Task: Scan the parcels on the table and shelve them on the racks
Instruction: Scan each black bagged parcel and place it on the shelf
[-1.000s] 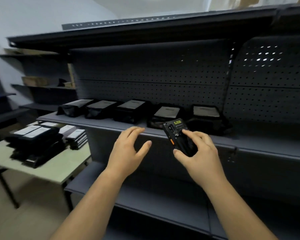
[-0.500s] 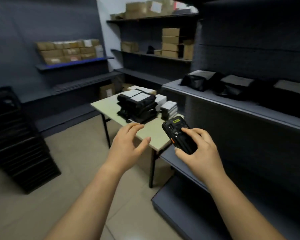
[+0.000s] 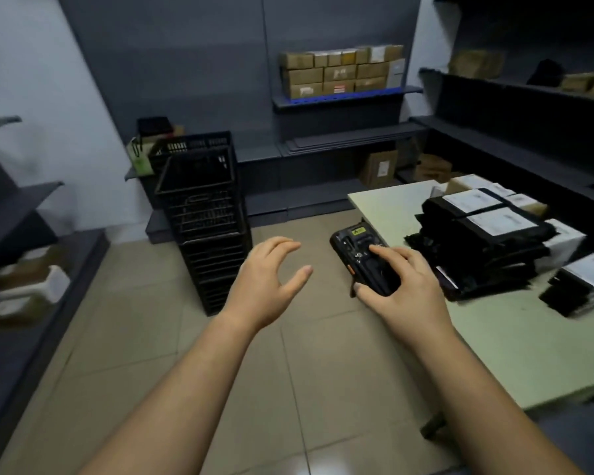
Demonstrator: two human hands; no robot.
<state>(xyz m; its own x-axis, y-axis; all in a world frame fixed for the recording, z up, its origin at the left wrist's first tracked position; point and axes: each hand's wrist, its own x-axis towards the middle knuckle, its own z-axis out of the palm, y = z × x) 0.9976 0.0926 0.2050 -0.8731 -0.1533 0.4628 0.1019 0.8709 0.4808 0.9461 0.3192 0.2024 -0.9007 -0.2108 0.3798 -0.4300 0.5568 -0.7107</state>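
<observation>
Left hand (image 3: 268, 279) empty, fingers (image 3: 282, 243) loosely spread and curved, over floor left of worktop (image 3: 494, 347). Right hand (image 3: 405, 293) at worktop's left edge, fingers wrapped round scanner (image 3: 364, 258), one fingertip on its back. Step in hand, likely: fetching parcel to scan. Black parcels (image 3: 487, 245) stacked on worktop's far right part, labels up. Next move calls for left hand lifting top parcel, scanner aimed at label. Rack (image 3: 494, 142) beyond worktop awaits.

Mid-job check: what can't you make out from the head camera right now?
All in the head view:
Lower half of the scanner: covered by the right hand.
Print on the parcel labels: too small.
The rightmost parcel: cut off by the frame edge.
The boxes at far left: blurred.
</observation>
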